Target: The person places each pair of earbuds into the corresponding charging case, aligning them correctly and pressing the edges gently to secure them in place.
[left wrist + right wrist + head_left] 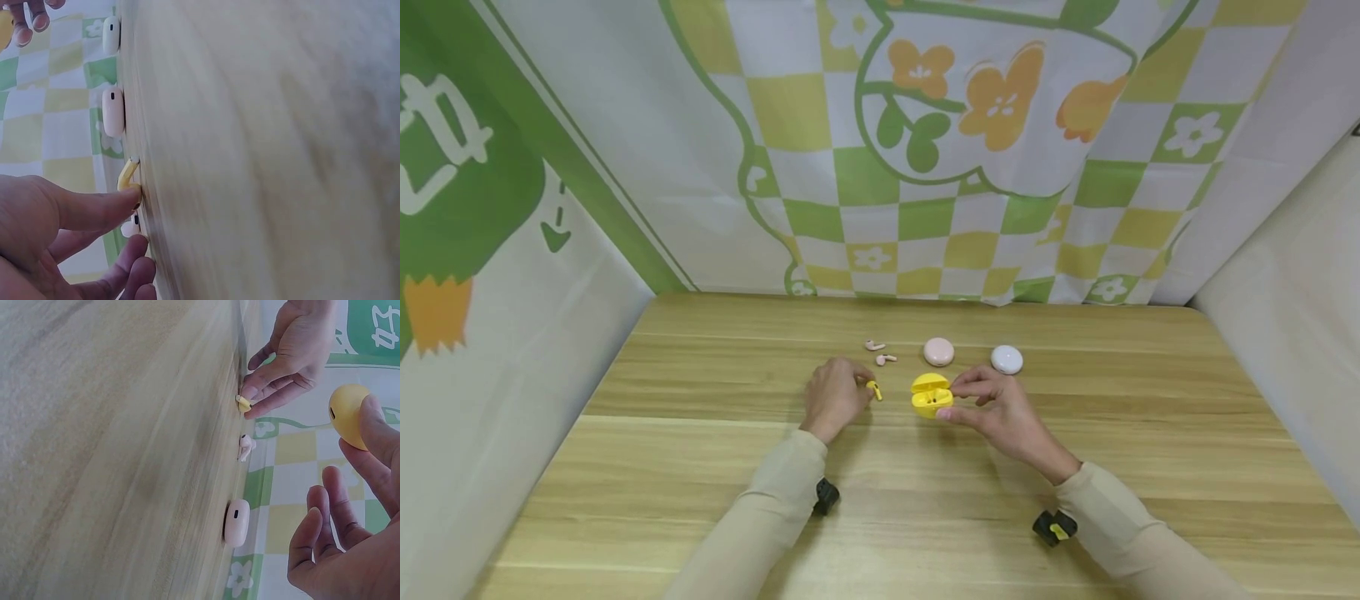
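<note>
My left hand [837, 397] pinches a yellow earbud [875, 389] between thumb and fingertip, low over the tabletop. The earbud [127, 176] has its stem pointing up and away from the thumb in the left wrist view. My right hand [1006, 417] grips a yellow earbud charging case [931, 407] by its right side, held above the table with the lid up. Dark spots show inside the case, too small to tell what they are. From the right wrist view only the outer shell of the case [349, 415] can be seen.
Two pink earbuds [886, 359] lie on the wooden table [715, 467] just beyond my left hand. A closed pink case [938, 352] and a closed white case [1007, 359] stand to their right. A patterned cloth [910, 225] hangs behind the table's back edge.
</note>
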`<state>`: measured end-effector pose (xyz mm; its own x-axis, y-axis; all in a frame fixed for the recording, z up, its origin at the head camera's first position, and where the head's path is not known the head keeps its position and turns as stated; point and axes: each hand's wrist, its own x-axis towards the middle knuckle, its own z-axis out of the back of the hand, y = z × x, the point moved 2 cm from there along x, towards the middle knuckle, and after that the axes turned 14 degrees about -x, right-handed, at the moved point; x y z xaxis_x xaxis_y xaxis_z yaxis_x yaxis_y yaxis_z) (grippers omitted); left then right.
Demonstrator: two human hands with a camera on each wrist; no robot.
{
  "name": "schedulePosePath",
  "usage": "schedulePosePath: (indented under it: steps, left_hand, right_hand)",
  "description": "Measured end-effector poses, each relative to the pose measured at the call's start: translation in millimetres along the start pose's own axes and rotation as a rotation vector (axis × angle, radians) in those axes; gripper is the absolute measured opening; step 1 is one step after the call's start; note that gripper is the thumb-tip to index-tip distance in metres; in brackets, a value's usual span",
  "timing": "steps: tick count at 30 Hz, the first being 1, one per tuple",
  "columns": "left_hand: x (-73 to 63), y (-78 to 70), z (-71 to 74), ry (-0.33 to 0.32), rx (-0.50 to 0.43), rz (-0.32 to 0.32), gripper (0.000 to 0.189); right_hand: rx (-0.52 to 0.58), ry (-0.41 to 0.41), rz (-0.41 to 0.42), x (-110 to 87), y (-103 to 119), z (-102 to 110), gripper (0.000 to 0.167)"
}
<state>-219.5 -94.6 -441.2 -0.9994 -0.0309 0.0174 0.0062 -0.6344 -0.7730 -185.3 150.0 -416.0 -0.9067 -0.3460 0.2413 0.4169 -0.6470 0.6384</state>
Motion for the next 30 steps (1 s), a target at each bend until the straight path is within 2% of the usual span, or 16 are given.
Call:
schedulePosePath:
  steps: [4,9,16,23,30]
  left_hand:
    - [-0.9,-0.4,0.8,0.012,-0.016,0.006,0.023]
    - [-1.5,-0.7,0.8,0.024,-0.034,-0.001,0.019]
    - [-3.5,-0.7,0.7,0.038,-0.045,0.01,0.039]
    - [-2.8,-0.6,0.8,0.044,-0.027,0.027,0.031]
    - [-1.2,-1.2,0.6,0.063,-0.054,-0.009,0.029]
  right_hand:
    - [0.001,-0.001,-0.001,0.3,1.0,0.5,0.027]
    - [0.002,-0.005,0.003,0.4,0.6,0.0,0.028]
    - [0.005,-0.005,0.009,-0.6,0.3,0.3,0.028]
    - [0.016,0.006,-0.004,-1.4,-0.1,0.1,0.028]
    - [0.017,0.007,-0.009,-1.3,0.0,0.9,0.029]
